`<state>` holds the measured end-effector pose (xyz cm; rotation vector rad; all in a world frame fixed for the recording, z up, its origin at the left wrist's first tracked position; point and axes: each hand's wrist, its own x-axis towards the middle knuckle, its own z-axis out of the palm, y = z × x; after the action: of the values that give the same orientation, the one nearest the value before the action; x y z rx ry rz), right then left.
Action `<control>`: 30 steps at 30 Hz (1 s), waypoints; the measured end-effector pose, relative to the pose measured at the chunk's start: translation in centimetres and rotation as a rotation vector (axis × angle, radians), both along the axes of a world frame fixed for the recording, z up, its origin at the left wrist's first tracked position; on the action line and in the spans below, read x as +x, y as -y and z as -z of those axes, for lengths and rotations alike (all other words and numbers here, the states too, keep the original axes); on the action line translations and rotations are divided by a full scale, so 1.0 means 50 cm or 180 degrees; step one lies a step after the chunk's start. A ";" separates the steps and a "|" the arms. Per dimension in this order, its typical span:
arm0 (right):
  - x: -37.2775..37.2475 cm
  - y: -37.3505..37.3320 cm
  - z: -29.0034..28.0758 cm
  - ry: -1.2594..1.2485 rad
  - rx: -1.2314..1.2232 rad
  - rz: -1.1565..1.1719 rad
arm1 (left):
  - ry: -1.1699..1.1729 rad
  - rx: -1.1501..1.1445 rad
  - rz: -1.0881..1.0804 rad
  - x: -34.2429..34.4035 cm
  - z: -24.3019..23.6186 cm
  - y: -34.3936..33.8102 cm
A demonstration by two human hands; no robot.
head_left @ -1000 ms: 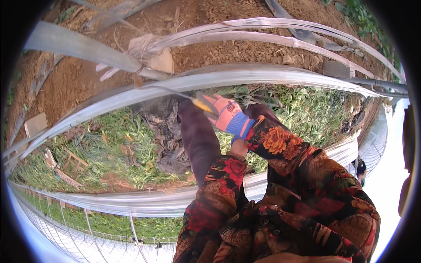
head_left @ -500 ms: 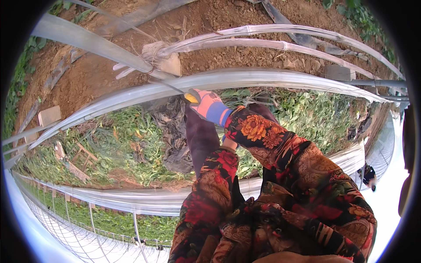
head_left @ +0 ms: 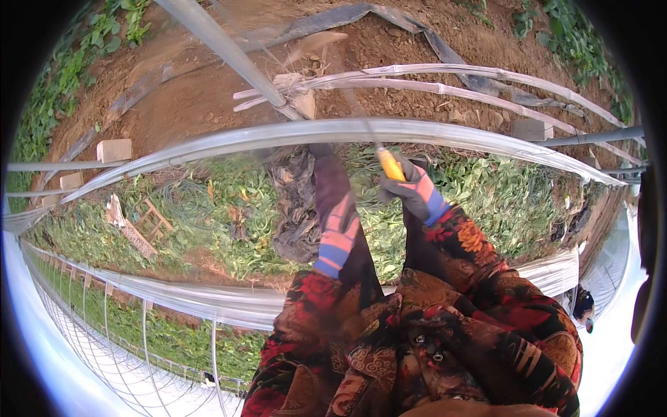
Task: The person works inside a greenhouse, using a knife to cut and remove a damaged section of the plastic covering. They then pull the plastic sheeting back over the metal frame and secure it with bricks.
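Note:
My right hand (head_left: 413, 191), in a grey, pink and blue glove, is closed round the yellow handle (head_left: 391, 165) of a long tool. From the handle a thin metal shaft (head_left: 369, 129) runs up across the plastic-covered rail (head_left: 278, 135); its far end is smeared by motion, so I cannot make out the head. My left hand (head_left: 338, 229), gloved alike, is over my dark trouser leg with its fingers stretched forward, holding nothing that I can see. Beneath lie cut green leafy plants (head_left: 236, 215) and crumpled dark plastic film (head_left: 290, 229).
Beyond the rail, bamboo poles (head_left: 445, 73) are tied at a block (head_left: 300, 97) beside a slanting metal pipe (head_left: 222, 52). Bare soil (head_left: 174, 104) lies there. Broken wood (head_left: 128, 226) rests among the plants at the left. A second plastic-covered rail (head_left: 229, 306) runs close behind me.
My right hand has swung rightward and nearer with the tool, whose shaft now points upward. My left hand, earlier mostly hidden behind the right arm, now shows over my leg.

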<state>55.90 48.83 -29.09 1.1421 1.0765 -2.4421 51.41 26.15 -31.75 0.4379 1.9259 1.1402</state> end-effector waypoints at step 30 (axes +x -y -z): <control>0.283 0.051 -0.217 -0.0057 0.1799 0.0234 | -0.1610 -0.2129 0.2084 -0.241 0.001 0.095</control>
<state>70.06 46.26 -18.22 1.3246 1.8335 -2.2605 39.37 21.39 -31.81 0.9392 2.1848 -0.0653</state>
